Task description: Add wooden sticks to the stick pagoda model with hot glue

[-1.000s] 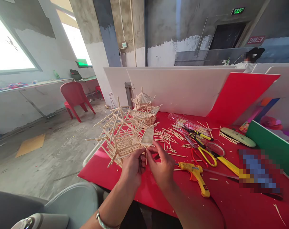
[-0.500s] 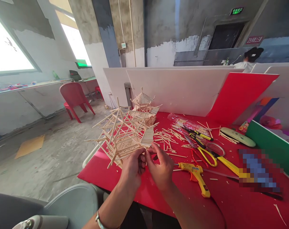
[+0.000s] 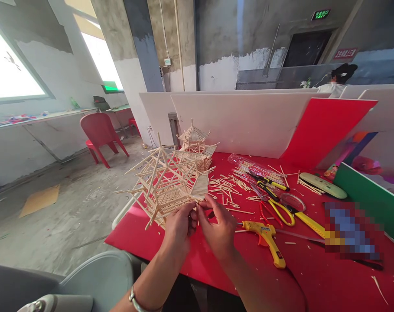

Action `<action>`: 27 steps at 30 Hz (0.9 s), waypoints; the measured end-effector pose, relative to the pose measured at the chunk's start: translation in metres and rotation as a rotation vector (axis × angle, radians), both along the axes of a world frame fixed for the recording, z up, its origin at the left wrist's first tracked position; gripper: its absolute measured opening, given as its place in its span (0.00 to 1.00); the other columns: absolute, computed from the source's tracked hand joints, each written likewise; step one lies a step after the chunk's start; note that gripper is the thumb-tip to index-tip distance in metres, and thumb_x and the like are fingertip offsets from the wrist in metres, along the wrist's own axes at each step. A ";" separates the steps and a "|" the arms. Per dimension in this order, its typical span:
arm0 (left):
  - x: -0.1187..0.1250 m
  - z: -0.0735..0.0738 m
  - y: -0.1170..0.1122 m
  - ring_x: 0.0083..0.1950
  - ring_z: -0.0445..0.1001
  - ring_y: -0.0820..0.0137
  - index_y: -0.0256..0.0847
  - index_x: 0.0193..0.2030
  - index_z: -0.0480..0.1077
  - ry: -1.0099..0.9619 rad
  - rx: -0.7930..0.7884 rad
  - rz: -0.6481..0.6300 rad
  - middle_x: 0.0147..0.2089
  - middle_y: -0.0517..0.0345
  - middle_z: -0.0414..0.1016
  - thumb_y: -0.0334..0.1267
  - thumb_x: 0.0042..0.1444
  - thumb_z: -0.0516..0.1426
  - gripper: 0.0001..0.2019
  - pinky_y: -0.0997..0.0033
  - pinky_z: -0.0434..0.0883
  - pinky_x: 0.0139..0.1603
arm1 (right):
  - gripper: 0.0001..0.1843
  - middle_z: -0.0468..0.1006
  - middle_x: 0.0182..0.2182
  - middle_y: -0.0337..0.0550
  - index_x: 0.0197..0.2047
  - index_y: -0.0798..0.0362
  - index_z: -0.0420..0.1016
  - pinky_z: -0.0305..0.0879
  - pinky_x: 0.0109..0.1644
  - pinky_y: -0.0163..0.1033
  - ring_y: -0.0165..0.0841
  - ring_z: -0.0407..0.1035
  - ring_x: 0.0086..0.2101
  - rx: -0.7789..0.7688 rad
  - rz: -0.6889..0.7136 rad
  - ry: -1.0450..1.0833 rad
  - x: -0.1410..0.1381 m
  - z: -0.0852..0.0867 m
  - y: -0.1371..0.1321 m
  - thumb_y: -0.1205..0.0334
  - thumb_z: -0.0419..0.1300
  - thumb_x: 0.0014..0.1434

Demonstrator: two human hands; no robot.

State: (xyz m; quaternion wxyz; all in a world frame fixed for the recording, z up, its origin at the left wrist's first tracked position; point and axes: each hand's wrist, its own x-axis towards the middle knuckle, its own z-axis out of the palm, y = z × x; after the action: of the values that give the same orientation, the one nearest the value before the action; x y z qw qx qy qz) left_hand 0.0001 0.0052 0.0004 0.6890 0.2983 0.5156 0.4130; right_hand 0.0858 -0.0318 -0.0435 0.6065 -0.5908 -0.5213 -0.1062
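A half-open pagoda model of thin wooden sticks (image 3: 200,187) stands at the left of the red tabletop (image 3: 268,286), with bare struts and a slatted roof panel. At its near right corner my left hand (image 3: 177,227) is closed in a pinch. Thumb and forefinger of my right hand (image 3: 221,227) are pressed together right beside it. Both sets of fingertips meet at the model's edge; what they pinch is too small and hidden to make out. Right of my right hand, a yellow glue gun (image 3: 264,237) lies on its side.
Behind stands a second stick pagoda (image 3: 193,138) with a slatted roof. Loose sticks (image 3: 224,187), scissors (image 3: 286,214) and a yellow utility knife (image 3: 310,224) lie to the right. White boards (image 3: 236,123) line the back. A grey-green bin (image 3: 99,277) stands at the near left.
Both hands stay together at the model's corner, with hardly any finger movement. The whole view has shifted very slightly; nothing on the table has visibly moved.
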 end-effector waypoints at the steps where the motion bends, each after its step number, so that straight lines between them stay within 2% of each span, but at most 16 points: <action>1: 0.000 0.000 0.000 0.14 0.57 0.80 0.38 0.19 0.66 0.006 0.006 -0.007 0.15 0.65 0.63 0.39 0.43 0.63 0.11 0.77 0.52 0.15 | 0.18 0.82 0.34 0.41 0.54 0.51 0.70 0.73 0.43 0.37 0.32 0.77 0.35 0.003 -0.002 0.000 -0.001 -0.001 0.001 0.65 0.60 0.61; 14: -0.002 -0.002 0.001 0.14 0.58 0.79 0.38 0.19 0.66 0.008 0.036 -0.023 0.15 0.65 0.63 0.40 0.42 0.63 0.11 0.77 0.53 0.16 | 0.18 0.82 0.34 0.42 0.55 0.49 0.69 0.72 0.40 0.37 0.32 0.76 0.34 0.038 -0.062 -0.074 -0.005 -0.004 0.002 0.68 0.58 0.62; 27: -0.003 -0.003 0.001 0.14 0.58 0.79 0.39 0.16 0.63 0.029 0.064 -0.050 0.14 0.64 0.61 0.43 0.45 0.62 0.15 0.77 0.52 0.15 | 0.17 0.81 0.34 0.41 0.53 0.50 0.69 0.71 0.41 0.37 0.31 0.75 0.35 0.035 -0.029 -0.049 -0.005 -0.006 0.001 0.70 0.59 0.60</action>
State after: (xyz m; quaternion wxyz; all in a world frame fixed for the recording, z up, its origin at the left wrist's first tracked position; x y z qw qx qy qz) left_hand -0.0027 0.0064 -0.0029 0.6814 0.3389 0.5045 0.4077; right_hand 0.0807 -0.0305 -0.0494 0.6024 -0.5847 -0.5254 -0.1385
